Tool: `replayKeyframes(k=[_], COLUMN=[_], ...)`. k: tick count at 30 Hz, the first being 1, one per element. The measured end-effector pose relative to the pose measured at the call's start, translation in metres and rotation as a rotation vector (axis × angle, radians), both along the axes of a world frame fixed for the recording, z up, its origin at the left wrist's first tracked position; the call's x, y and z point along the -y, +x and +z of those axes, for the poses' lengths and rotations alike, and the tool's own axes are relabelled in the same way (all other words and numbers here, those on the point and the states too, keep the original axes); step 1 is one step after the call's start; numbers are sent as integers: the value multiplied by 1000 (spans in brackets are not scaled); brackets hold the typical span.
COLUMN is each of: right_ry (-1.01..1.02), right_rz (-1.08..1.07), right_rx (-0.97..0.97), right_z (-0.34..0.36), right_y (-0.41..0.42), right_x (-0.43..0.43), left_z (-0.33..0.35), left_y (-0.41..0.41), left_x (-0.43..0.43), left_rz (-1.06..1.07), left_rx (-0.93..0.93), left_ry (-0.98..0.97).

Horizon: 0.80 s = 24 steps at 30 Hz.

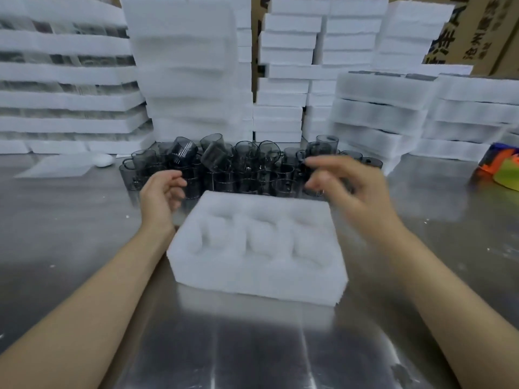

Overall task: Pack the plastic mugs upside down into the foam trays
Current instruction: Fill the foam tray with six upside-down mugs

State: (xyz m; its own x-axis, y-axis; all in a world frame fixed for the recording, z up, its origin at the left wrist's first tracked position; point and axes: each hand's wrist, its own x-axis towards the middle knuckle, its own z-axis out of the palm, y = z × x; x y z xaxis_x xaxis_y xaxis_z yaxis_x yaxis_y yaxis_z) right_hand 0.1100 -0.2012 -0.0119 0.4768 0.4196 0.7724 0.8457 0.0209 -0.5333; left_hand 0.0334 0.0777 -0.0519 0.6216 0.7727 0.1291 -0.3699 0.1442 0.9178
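A white foam tray (258, 279) with several round pockets, none holding a mug, lies on the steel table in front of me. Behind it stands a crowd of smoky grey transparent plastic mugs (241, 167), some upright and some tipped on top of others. My left hand (161, 196) hovers at the left end of the mugs with loosely curled fingers and holds nothing. My right hand (345, 186) is blurred above the right end of the mugs, fingers spread and bent, with nothing in its grasp.
Tall stacks of white foam trays (193, 71) line the back of the steel table (70, 248). Packed trays are piled at the left (64, 88) and right (387, 108). A colourful bag (502, 167) lies at the right edge. Cardboard boxes (483, 32) stand behind.
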Motion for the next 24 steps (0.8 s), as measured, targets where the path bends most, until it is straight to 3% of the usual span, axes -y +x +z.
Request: replayKeyframes(k=[2, 6, 9, 13, 18, 24], right_ry=[152, -40, -75, -238, -299, -389], right_rz=[-273, -537, -631, -732, -670, -824], right_rx=[-113, -103, -6, 209, 103, 465], right_z=[-18, -57, -57, -54, -50, -53], right_y=[36, 78, 93, 105, 126, 128], right_x=[11, 19, 10, -6, -18, -26], left_z=[-1, -8, -13, -17, -19, -18], left_y=[0, 3, 5, 6, 12, 12], left_x=[5, 23, 19, 20, 23, 35], left_rz=[-131, -408, -495, -501, -404, -301], left_rx=[31, 69, 37, 51, -21, -33], left_ry=[89, 329, 484, 524, 540, 639])
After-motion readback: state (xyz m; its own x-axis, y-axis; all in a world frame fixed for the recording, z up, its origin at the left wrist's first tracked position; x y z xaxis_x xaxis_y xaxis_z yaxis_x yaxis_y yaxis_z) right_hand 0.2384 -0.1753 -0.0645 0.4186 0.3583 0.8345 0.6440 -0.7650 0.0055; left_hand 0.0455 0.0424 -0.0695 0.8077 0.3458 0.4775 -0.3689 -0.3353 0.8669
